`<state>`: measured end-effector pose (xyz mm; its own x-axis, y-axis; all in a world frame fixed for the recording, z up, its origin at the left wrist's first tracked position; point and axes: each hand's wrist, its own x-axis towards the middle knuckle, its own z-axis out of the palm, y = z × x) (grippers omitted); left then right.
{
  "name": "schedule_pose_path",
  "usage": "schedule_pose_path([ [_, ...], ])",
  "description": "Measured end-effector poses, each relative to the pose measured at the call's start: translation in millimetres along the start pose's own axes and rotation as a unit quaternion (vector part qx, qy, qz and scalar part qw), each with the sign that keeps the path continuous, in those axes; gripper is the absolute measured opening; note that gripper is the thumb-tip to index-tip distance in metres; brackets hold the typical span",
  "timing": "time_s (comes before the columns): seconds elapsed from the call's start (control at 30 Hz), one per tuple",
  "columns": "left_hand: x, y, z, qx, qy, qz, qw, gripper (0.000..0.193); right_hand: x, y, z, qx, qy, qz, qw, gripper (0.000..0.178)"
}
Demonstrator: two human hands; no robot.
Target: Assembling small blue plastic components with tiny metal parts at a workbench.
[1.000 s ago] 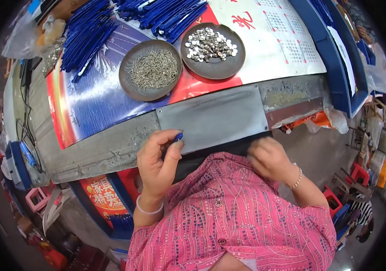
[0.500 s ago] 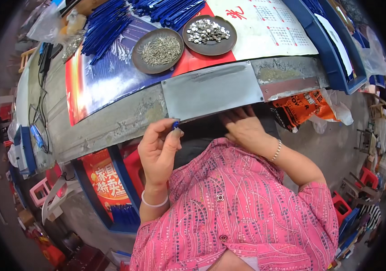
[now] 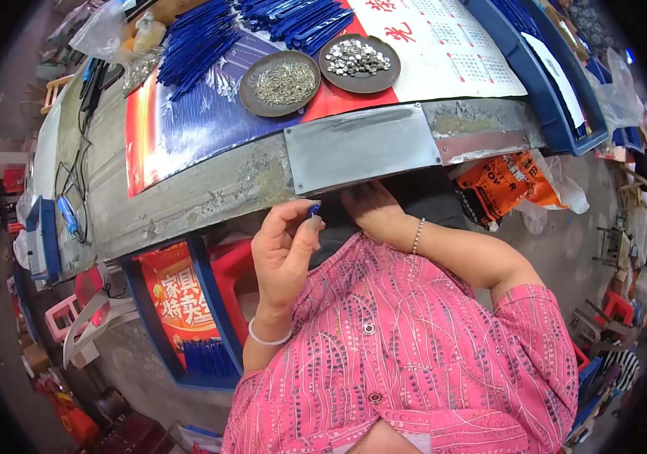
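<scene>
My left hand [image 3: 287,238] is raised just in front of the table edge, thumb and fingertips pinched on a small blue piece [image 3: 314,210]. Most of that piece is covered by the fingers, so its kind does not show. My right hand [image 3: 378,218] reaches below the metal plate [image 3: 361,147] at the table's edge, above my lap. Its fingertips are hidden there. On the table, one dark dish [image 3: 248,99] holds many thin metal pins [image 3: 285,83]. Beside it, a second dark dish [image 3: 388,79] holds shiny round discs [image 3: 357,57].
Bundles of blue strips [image 3: 194,41] lie behind the dishes, on printed sheets. A blue tray [image 3: 577,144] stands at the table's right end, above an orange and black bag [image 3: 501,185]. Below left is a blue crate [image 3: 210,303] next to a red stool [image 3: 234,265]. Cables [image 3: 73,174] run along the left.
My right hand has moved left under the table edge, closer to my left hand. The left hand keeps its pinch on the blue piece. The whole view has shifted slightly.
</scene>
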<state>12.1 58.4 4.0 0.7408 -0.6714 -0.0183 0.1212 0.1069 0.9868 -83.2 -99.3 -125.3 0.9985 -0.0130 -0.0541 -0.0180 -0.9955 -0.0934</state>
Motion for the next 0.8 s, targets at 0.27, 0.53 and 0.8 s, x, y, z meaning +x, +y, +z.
schedule_pose_path([
  [0.27,1.4,-4.0,-3.0,-0.002,-0.014,-0.013,1.0,0.019,-1.6,10.8,1.4,0.03,0.015,-0.031,0.999,0.041],
  [0.53,6.0,-6.1,-8.9,-0.007,0.001,-0.026,1.0,0.02,-8.9,21.0,-7.1,0.044,0.012,-0.039,0.998,0.055],
  [0.8,12.9,-8.0,-5.6,-0.025,-0.021,-0.062,0.998,0.021,-34.8,3.6,-81.2,0.412,0.036,0.066,0.908,0.026],
])
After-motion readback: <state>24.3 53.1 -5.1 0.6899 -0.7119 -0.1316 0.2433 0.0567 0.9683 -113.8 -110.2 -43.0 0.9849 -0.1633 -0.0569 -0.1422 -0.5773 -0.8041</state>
